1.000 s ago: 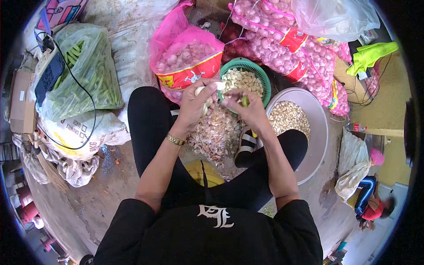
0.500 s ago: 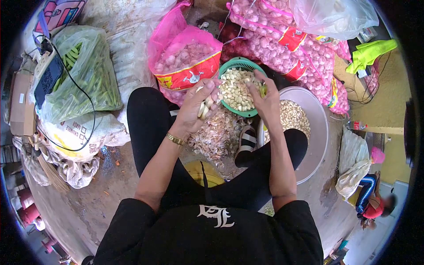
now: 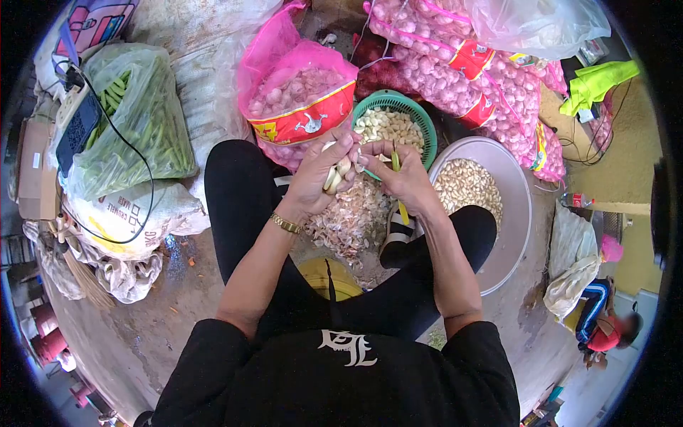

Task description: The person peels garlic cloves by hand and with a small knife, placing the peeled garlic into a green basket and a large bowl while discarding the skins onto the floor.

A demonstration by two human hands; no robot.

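My left hand [image 3: 321, 174], with a gold watch on its wrist, is closed around several pale garlic cloves [image 3: 337, 175]. My right hand [image 3: 403, 176] holds a small yellow-green knife [image 3: 400, 186] between its fingers, and its fingertips meet those of the left hand. Just beyond the hands stands a green basket [image 3: 430, 135] of peeled cloves. Beneath them lies a heap of garlic skins [image 3: 348, 220] on the floor. A wide pale basin [image 3: 514, 213] with many unpeeled cloves [image 3: 466, 188] sits to the right.
An open pink net bag of garlic [image 3: 299, 92] stands ahead, and full ones [image 3: 505, 92] are stacked at upper right. Green vegetables in a clear bag [image 3: 153, 135] lie left. A yellow container [image 3: 331, 277] is between my legs. Another person [image 3: 605, 331] is far right.
My right hand has moved from over the green basket, left and toward me, to meet the left hand. The knife now shows more fully.
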